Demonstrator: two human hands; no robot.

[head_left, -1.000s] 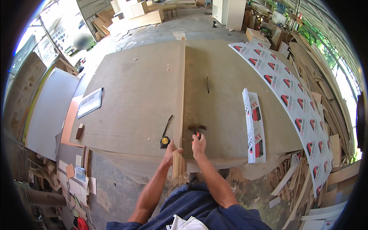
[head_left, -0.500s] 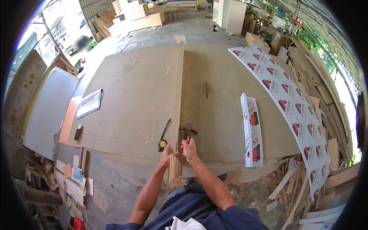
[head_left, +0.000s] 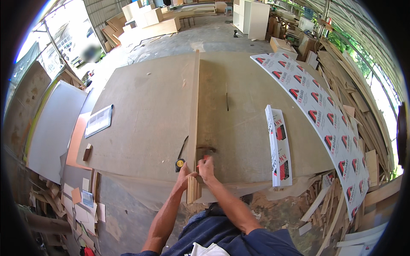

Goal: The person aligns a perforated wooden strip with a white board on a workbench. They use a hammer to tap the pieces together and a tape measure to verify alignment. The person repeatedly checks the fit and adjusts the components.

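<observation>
One broad, brown, smooth-faced table surface (head_left: 141, 98), with thin translucent sheeting hanging at its near edge. Along the right edge, jutting past the near right corner, a large white board printed in red and black (head_left: 318, 119). Across the middle, from the far edge to beyond the near edge, a long, narrow, pale-brown wooden strip with a stepped near end (head_left: 194, 119): by judgement stiff, fairly light for its reach, dry enough not to slip, hard to break, yet likely to swing if lifted by one end. Best held near mid-length for carrying, by the overhanging end for steadying. Well right of it, reaching the near edge, short white printed board (head_left: 280, 145), one piece or two, hard to tell; probably light and easily dented. Near the left edge, a flat, pale, dark-rimmed rectangular panel (head_left: 99, 120).

At the near edge, left hand (head_left: 184, 176) clasped on the strip's near end, thumb across its top, underside hidden. Just right of the strip, right hand (head_left: 206, 168) closed round a dark-headed, red-handled hammer (head_left: 208, 149), blurred and probably head-heavy, best gripped low. Just left, a black-and-yellow tape measure (head_left: 180, 164).
</observation>
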